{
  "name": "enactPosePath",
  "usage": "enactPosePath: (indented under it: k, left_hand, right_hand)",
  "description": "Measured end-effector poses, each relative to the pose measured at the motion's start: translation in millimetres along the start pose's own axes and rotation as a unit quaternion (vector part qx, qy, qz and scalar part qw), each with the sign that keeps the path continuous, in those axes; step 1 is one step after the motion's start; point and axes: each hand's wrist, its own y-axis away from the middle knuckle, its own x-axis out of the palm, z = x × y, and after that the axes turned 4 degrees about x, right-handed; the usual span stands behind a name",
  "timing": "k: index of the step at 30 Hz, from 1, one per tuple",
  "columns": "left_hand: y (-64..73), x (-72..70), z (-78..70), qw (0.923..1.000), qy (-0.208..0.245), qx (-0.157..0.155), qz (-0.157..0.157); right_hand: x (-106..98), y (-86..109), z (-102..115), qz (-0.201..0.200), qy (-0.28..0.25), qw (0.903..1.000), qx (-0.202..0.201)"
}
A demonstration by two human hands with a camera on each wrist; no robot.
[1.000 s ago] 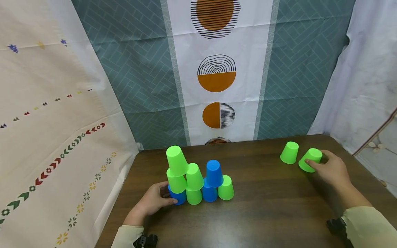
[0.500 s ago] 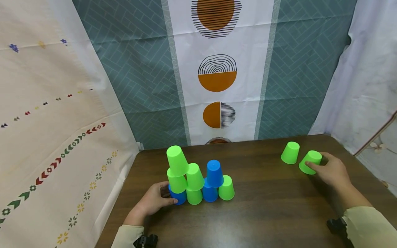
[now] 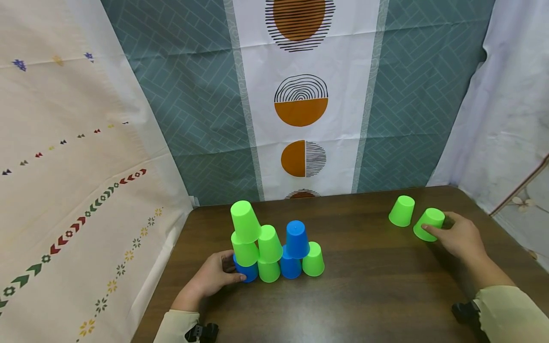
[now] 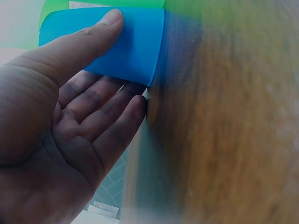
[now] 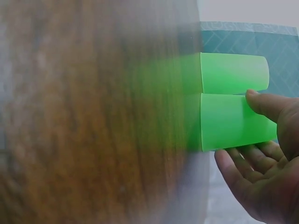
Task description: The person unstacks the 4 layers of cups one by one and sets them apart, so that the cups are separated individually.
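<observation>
Patterned cloth hangs behind a brown table. Item one, left: stack of inverted cups; I count four at base, three above, one on top. Item two: my left grip, thumb and fingers around the leftmost blue cup of the base. Item three: my right grip, holding a green cup, far right, near a second inverted cup.
</observation>
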Motion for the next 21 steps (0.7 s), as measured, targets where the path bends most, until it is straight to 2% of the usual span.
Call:
enactPosePath:
  k: [5,11,16,21]
  left_hand:
    - [-0.6,0.2,0.2,1.0,-0.009,0.002,-0.001]
    - [0.9,1.2,2.6,0.9999,-0.014,0.003,0.001]
    - [1.9,1.1,3.3,0.9999,-0.009,0.005,0.001]
    - [-1.0,0.3,3.4,0.9999,-0.006,0.014,0.003]
  right_hand:
    - [-3.3,0.8,2.2,0.003,-0.003,1.0,0.0]
    - [-20.6,10.1,19.2,-0.024,-0.059,0.998,0.005]
    - [-32.4,22.6,51.7,-0.063,-0.06,0.9961,-0.013]
    - [-37.3,39.2,98.6,-0.085,-0.093,0.9896,-0.069]
